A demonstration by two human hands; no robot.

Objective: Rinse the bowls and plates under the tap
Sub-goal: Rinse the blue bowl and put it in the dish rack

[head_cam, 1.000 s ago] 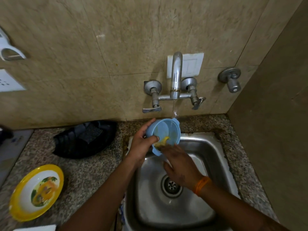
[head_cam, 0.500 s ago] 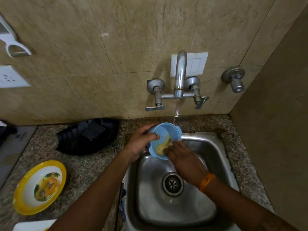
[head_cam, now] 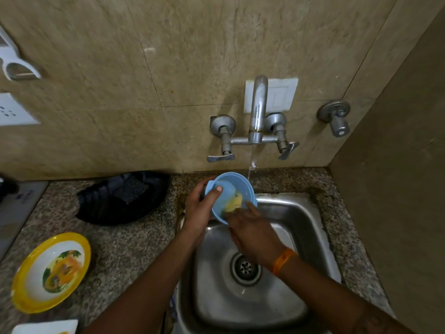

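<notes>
My left hand (head_cam: 201, 207) grips a small blue bowl (head_cam: 237, 186) by its left rim, thumb inside, tilted over the back edge of the steel sink (head_cam: 310, 227). Yellow residue (head_cam: 233, 203) sits in the bowl's bottom. My right hand (head_cam: 252, 231) reaches into the bowl with its fingers on the residue. Water runs in a thin stream from the wall tap (head_cam: 258, 109) down to the bowl's far rim. A yellow-rimmed plate (head_cam: 49, 271) with a colourful print lies on the counter at the left.
A black tray (head_cam: 106, 203) holding a dark scrub pad (head_cam: 131, 189) sits on the granite counter left of the sink. A white dish corner (head_cam: 45, 327) shows at the bottom left. A second valve (head_cam: 336, 118) projects from the wall at the right.
The tap started running and water now falls to the bowl. My right hand's fingers moved deeper into the bowl onto the yellow residue. The left hand keeps its grip.
</notes>
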